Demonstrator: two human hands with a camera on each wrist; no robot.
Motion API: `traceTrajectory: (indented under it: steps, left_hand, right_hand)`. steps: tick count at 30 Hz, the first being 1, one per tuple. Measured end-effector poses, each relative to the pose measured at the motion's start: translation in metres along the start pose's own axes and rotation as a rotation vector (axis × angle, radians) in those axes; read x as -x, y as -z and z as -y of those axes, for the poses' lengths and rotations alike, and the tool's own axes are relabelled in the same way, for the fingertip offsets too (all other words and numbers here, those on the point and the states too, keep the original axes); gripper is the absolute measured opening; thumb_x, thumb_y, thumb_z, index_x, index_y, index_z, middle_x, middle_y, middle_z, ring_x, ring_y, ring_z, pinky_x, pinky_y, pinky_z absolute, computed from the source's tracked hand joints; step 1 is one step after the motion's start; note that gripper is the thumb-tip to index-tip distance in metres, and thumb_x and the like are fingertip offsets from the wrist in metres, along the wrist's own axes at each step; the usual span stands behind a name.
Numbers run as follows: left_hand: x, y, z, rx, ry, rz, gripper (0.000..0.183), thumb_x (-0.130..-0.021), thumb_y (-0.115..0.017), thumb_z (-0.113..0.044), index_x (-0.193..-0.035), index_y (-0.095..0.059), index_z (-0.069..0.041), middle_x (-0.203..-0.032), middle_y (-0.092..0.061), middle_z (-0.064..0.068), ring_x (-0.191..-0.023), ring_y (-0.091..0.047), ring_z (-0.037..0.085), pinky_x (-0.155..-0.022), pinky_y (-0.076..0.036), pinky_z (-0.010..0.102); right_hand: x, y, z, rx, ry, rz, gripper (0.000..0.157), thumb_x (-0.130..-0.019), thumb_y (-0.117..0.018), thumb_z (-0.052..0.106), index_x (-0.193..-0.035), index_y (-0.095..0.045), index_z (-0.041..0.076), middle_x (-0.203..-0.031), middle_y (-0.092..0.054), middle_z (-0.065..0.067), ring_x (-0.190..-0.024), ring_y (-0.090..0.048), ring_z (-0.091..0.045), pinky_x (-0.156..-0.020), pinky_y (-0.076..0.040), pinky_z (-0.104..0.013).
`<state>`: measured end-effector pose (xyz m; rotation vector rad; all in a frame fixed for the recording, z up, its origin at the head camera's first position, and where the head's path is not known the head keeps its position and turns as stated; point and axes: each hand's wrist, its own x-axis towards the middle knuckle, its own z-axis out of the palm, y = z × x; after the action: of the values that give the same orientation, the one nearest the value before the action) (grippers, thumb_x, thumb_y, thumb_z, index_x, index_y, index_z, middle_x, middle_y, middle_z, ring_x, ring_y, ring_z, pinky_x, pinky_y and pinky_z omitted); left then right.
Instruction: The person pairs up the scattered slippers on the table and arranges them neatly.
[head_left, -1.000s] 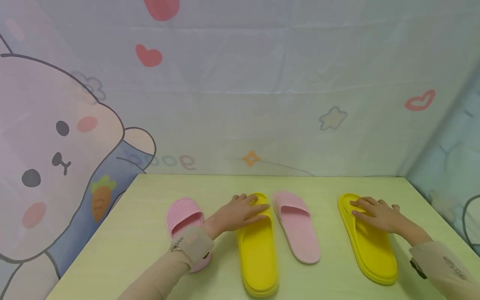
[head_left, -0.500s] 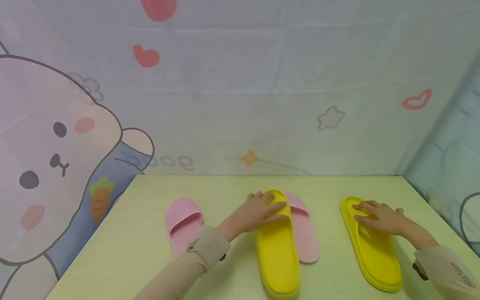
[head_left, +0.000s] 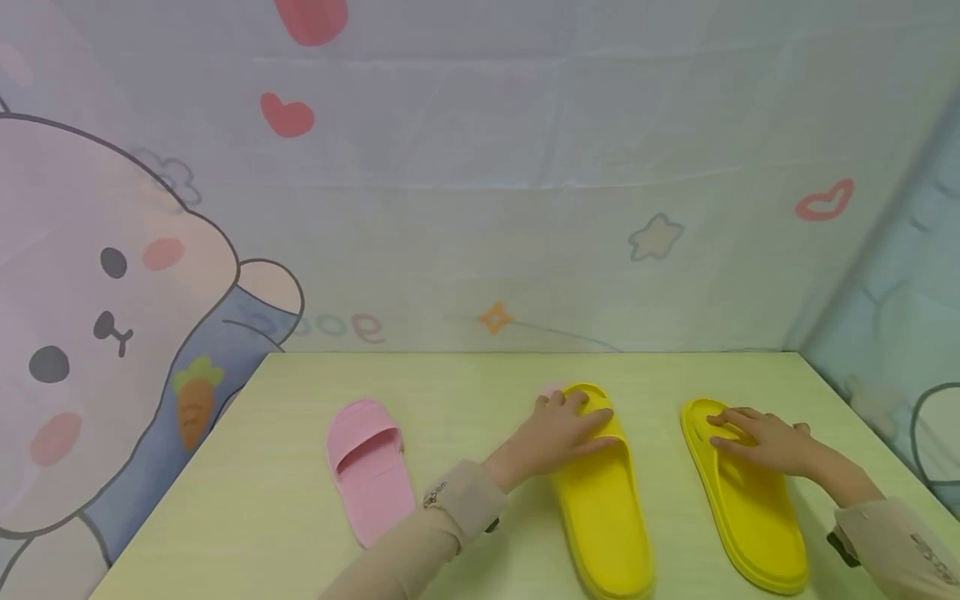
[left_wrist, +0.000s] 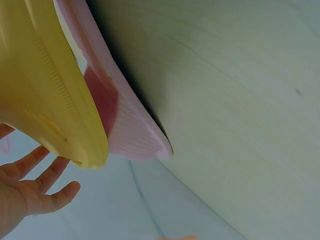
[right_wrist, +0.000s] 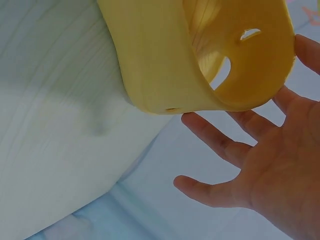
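Note:
My left hand (head_left: 562,433) grips the strap end of a yellow slipper (head_left: 609,529), fingers spread across the strap. This slipper overlaps a pink slipper (left_wrist: 135,130) and hides most of it; only a sliver shows past the toe in the head view. In the left wrist view a gap separates the yellow slipper from the table. To the right, my right hand (head_left: 776,446) holds the strap end of the other yellow slipper (head_left: 761,529). Its fingers lie on the strap (right_wrist: 170,60) in the right wrist view, the nearest digit standing apart from it.
Another pink slipper (head_left: 375,479) lies at the left on the pale table (head_left: 247,483), partly behind my left sleeve (head_left: 420,542). A printed cloth (head_left: 465,167) hangs along the table's back edge. More cloth borders the right side.
My left hand has carried its yellow slipper to the right, over the pink one. The right hand's yellow slipper has shifted slightly right and nearer. The left pink slipper is less covered by my sleeve.

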<state>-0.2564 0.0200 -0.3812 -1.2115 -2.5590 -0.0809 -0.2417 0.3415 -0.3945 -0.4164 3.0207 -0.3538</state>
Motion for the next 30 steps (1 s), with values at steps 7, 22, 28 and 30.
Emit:
traceTrajectory:
  steps: [7,22,28,30]
  left_hand:
    - [-0.017,-0.001,-0.021,0.025,0.010,0.038,0.040,-0.091,-0.035,-0.050,-0.123,-0.047,-0.027,-0.120,-0.052,0.009,-0.102,-0.052,0.029,-0.074,-0.038,0.033]
    - [-0.048,-0.021,-0.056,0.076,0.011,0.078,0.047,-0.091,-0.026,-0.055,-0.127,-0.042,-0.030,-0.127,-0.046,0.005,-0.108,-0.047,0.022,-0.088,-0.039,0.033]
    - [-0.058,-0.026,-0.068,0.068,0.007,0.098,0.046,-0.090,-0.024,-0.056,-0.126,-0.041,-0.031,-0.126,-0.045,0.003,-0.105,-0.047,0.020,-0.089,-0.040,0.033]
    - [-0.063,-0.027,-0.072,0.070,0.011,0.112,0.046,-0.090,-0.024,-0.056,-0.125,-0.041,-0.032,-0.126,-0.045,0.001,-0.104,-0.047,0.020,-0.088,-0.040,0.033]
  right_hand:
    - [0.006,-0.001,-0.005,-0.014,-0.003,0.004,0.049,-0.087,-0.048,0.047,-0.120,-0.051,0.011,-0.125,-0.047,-0.024,-0.099,-0.049,-0.050,-0.062,-0.028,-0.073]
    - [0.017,0.001,-0.010,-0.070,-0.028,0.016,0.048,-0.087,-0.049,0.044,-0.120,-0.050,0.009,-0.126,-0.045,-0.027,-0.104,-0.043,-0.055,-0.062,-0.025,-0.075]
    - [0.021,0.000,-0.013,-0.083,-0.016,0.013,0.045,-0.088,-0.049,0.041,-0.118,-0.051,0.008,-0.125,-0.046,-0.027,-0.105,-0.045,-0.053,-0.063,-0.027,-0.074]
    - [0.023,0.000,-0.014,-0.085,-0.016,0.011,0.044,-0.088,-0.049,0.040,-0.118,-0.051,0.008,-0.125,-0.046,-0.027,-0.105,-0.045,-0.053,-0.063,-0.027,-0.073]
